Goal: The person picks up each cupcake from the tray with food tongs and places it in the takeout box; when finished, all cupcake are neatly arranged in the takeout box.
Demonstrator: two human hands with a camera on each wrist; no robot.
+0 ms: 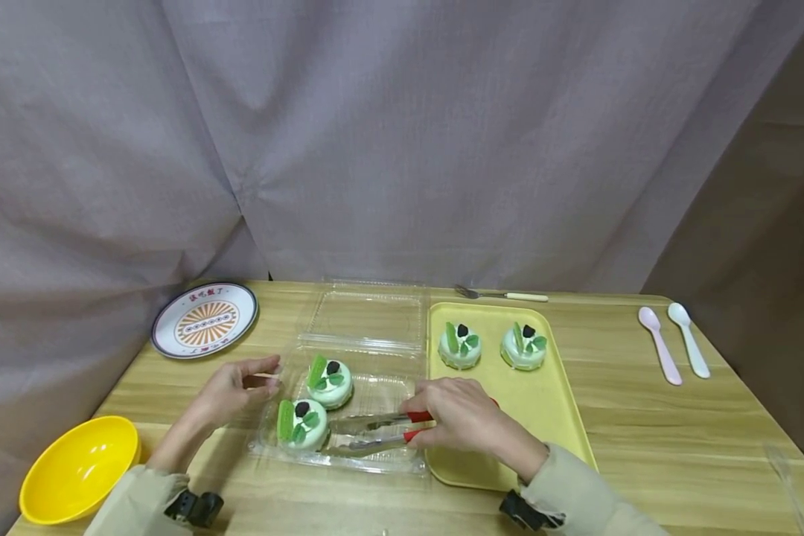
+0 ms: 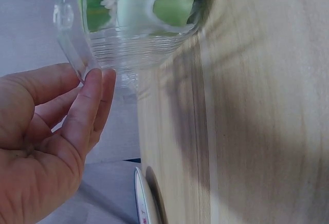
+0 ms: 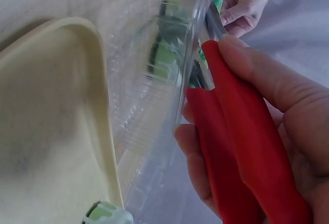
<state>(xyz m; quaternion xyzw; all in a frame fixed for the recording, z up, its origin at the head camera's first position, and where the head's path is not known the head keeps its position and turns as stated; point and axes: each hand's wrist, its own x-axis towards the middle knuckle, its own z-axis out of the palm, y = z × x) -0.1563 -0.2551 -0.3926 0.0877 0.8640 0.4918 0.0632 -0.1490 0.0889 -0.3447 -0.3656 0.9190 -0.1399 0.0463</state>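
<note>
My left hand (image 1: 231, 391) pinches the left rim of a clear plastic clamshell box (image 2: 128, 49) between thumb and fingers. Inside the box's left part sit two mint-green toy cakes, a rear cake (image 1: 333, 396) and a front cake (image 1: 311, 438), each topped with leaves and a dark berry. Red-handled tongs (image 3: 247, 131) are gripped in my right hand (image 1: 465, 417), reaching in over the box's right side. Their metal arms (image 1: 375, 447) stand apart, with the tips right at the front cake's right side. The box's lid (image 1: 368, 313) lies folded back behind it.
A yellow tray (image 1: 536, 417) with two similar cakes (image 1: 459, 351) adjoins the box on the right. A patterned plate (image 1: 174, 327) and yellow bowl (image 1: 74, 476) stand left. A fork (image 1: 522, 297) lies behind, two spoons (image 1: 663, 357) far right, clear cutlery (image 1: 787, 484) front right.
</note>
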